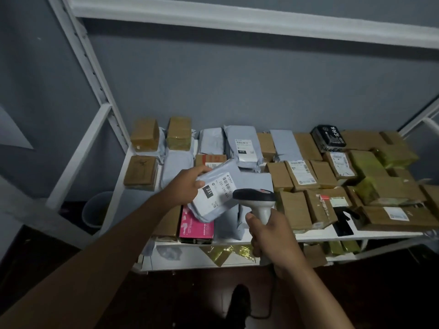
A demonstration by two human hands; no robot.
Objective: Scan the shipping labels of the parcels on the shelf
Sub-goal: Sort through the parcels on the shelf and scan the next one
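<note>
**A:** so where was the mailer at that point?

**B:** we had the grey mailer (215, 192) lifted off the shelf (320, 235), tilted, above the front edge near the pink box (196, 230). Our left hand (187, 188) gripped its upper left end, label (217, 189) facing up, "231" readable.

**A:** and the scanner?

**B:** our right hand (268, 236) was wrapped round the scanner (257, 201) handle, its head just beside the mailer's right edge. The shelf was packed with brown boxes (299, 174), more toward the right end.
</note>
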